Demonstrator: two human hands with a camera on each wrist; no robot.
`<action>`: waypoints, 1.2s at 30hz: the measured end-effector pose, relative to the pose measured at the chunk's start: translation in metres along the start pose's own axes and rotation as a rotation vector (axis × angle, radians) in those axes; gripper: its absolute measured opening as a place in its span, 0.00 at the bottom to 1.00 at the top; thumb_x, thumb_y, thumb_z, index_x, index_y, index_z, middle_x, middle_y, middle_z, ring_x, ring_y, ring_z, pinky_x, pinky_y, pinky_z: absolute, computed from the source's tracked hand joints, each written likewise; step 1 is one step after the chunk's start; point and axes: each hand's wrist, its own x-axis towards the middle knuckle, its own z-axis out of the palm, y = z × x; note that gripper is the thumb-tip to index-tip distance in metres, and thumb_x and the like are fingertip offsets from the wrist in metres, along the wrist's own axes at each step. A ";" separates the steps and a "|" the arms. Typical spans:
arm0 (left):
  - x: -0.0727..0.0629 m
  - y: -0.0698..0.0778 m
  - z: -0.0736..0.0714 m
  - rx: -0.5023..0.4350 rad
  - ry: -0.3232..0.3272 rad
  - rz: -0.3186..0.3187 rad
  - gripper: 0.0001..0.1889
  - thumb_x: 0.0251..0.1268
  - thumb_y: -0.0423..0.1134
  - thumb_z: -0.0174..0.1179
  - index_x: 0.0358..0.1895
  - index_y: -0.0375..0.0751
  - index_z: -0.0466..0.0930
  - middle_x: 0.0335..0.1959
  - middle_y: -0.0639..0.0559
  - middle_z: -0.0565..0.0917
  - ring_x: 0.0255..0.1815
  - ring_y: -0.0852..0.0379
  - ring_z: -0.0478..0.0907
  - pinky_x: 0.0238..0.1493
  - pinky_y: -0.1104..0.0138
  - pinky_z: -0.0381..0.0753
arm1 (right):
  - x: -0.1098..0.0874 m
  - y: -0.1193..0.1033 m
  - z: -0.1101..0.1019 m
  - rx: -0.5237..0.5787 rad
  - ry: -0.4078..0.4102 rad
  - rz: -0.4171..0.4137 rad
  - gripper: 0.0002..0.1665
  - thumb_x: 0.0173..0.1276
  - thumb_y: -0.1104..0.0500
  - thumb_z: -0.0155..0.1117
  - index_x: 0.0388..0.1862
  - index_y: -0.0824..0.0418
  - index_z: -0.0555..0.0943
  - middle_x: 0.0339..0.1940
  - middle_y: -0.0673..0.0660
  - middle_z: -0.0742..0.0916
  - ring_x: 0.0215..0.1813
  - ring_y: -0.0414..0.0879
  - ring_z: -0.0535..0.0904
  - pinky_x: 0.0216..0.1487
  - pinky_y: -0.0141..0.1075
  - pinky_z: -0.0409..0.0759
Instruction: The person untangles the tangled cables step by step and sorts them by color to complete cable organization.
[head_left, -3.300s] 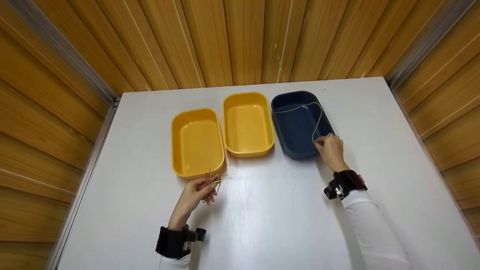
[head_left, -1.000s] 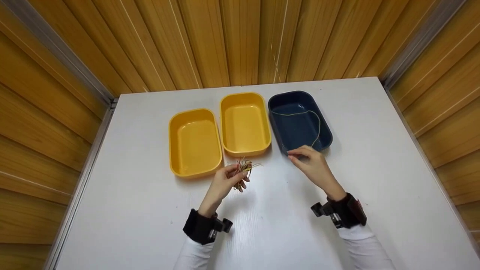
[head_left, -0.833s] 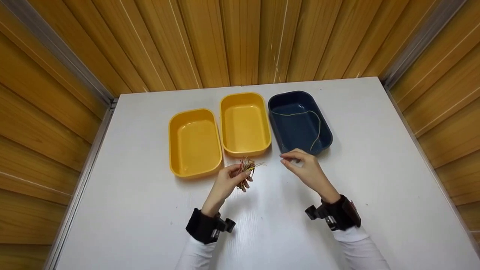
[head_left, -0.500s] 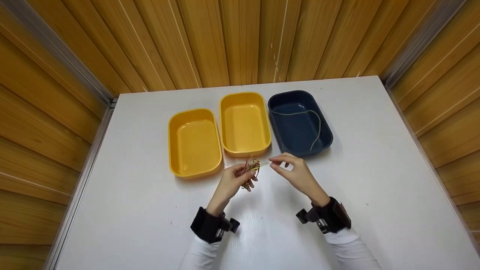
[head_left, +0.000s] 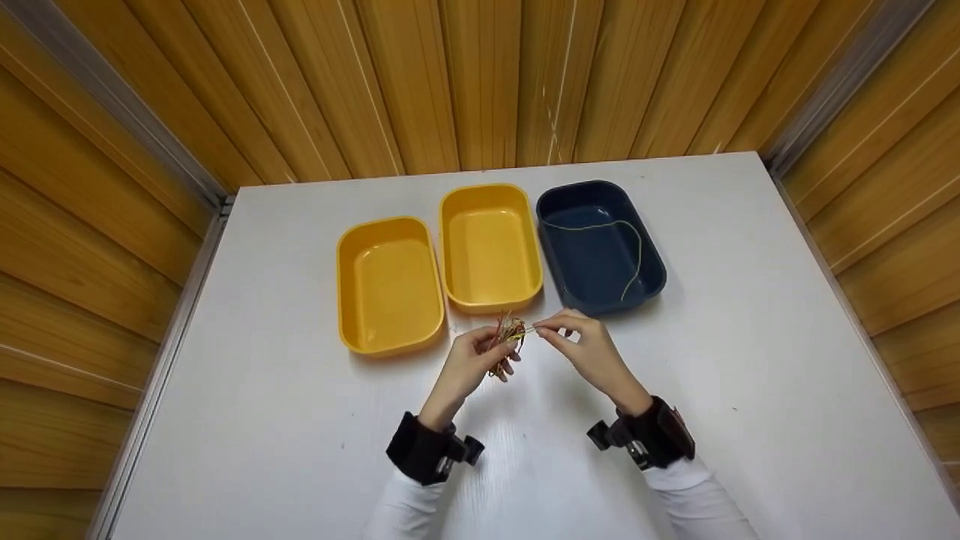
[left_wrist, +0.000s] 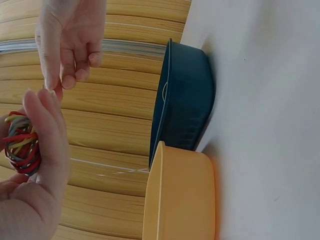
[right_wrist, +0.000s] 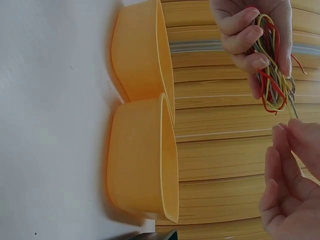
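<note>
Head view: in the middle, the left hand (head_left: 469,364) wraps round a bunch of strings (head_left: 511,331); the right hand (head_left: 592,352) pinches loose ends (head_left: 530,329). Left wrist view: the bunch is at the left edge. Right wrist view: it's upper right, the pinching fingers (right_wrist: 283,142) below.

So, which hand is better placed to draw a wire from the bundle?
The right hand, I'd judge: its fingertips pinch wire ends sticking out of the bundle, and it is nearer the blue tray. The left hand is occupied gripping the bundle.
</note>
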 end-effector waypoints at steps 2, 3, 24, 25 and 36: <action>0.001 0.000 0.000 -0.003 0.003 -0.009 0.14 0.59 0.31 0.55 0.44 0.22 0.72 0.23 0.45 0.80 0.17 0.60 0.74 0.18 0.73 0.77 | 0.000 0.001 0.000 -0.007 0.010 -0.024 0.05 0.54 0.71 0.62 0.31 0.70 0.83 0.28 0.59 0.84 0.33 0.44 0.76 0.35 0.33 0.73; 0.001 0.000 0.000 -0.003 0.002 -0.009 0.14 0.59 0.31 0.55 0.44 0.22 0.72 0.23 0.45 0.80 0.17 0.59 0.74 0.17 0.73 0.77 | 0.000 0.002 0.000 -0.007 0.017 -0.040 0.05 0.53 0.71 0.62 0.31 0.70 0.83 0.27 0.59 0.84 0.33 0.45 0.76 0.34 0.32 0.73; -0.011 0.002 -0.026 -0.071 0.108 -0.002 0.10 0.59 0.28 0.53 0.39 0.20 0.70 0.20 0.49 0.79 0.16 0.61 0.75 0.19 0.72 0.78 | -0.004 0.065 -0.037 0.015 0.245 0.047 0.05 0.55 0.64 0.64 0.30 0.64 0.84 0.24 0.55 0.82 0.27 0.38 0.70 0.29 0.24 0.70; -0.012 0.002 -0.027 -0.074 0.114 -0.005 0.10 0.59 0.28 0.53 0.38 0.21 0.70 0.20 0.49 0.79 0.16 0.61 0.75 0.18 0.72 0.78 | -0.005 0.067 -0.039 0.018 0.254 0.050 0.05 0.55 0.65 0.64 0.30 0.64 0.84 0.24 0.55 0.82 0.27 0.38 0.70 0.29 0.24 0.70; -0.018 0.002 -0.033 -0.049 0.112 -0.021 0.12 0.60 0.29 0.53 0.40 0.19 0.72 0.19 0.50 0.78 0.16 0.62 0.75 0.19 0.73 0.77 | -0.005 0.074 -0.054 0.120 0.324 0.129 0.06 0.55 0.68 0.63 0.32 0.71 0.82 0.25 0.55 0.83 0.28 0.36 0.74 0.29 0.22 0.72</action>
